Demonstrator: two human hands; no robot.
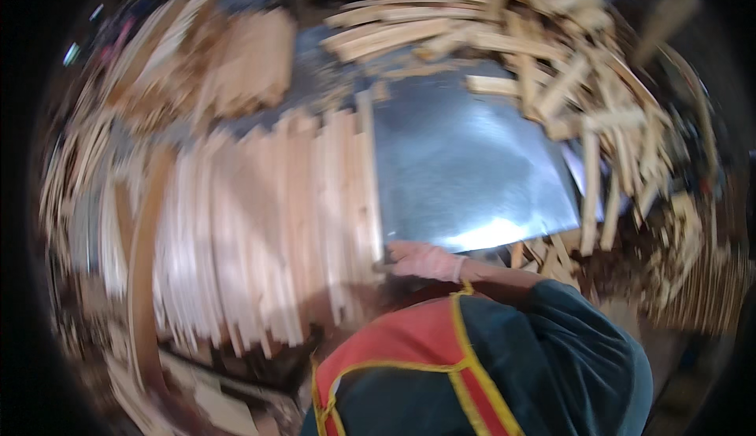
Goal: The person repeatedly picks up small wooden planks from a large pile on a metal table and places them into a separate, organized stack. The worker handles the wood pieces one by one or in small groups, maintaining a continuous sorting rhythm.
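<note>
My right hand (425, 261) (blurred; I cannot tell whether spread or pinching) at near edge of table (472, 153), just beside near end of rightmost wooden strip (368, 184). More strips (268, 223) rowed leftward; wood pieces (563, 97) heaped toward far right corner.

jumbled wood pile (563, 90), bundled strips (256, 62) upper left
</note>
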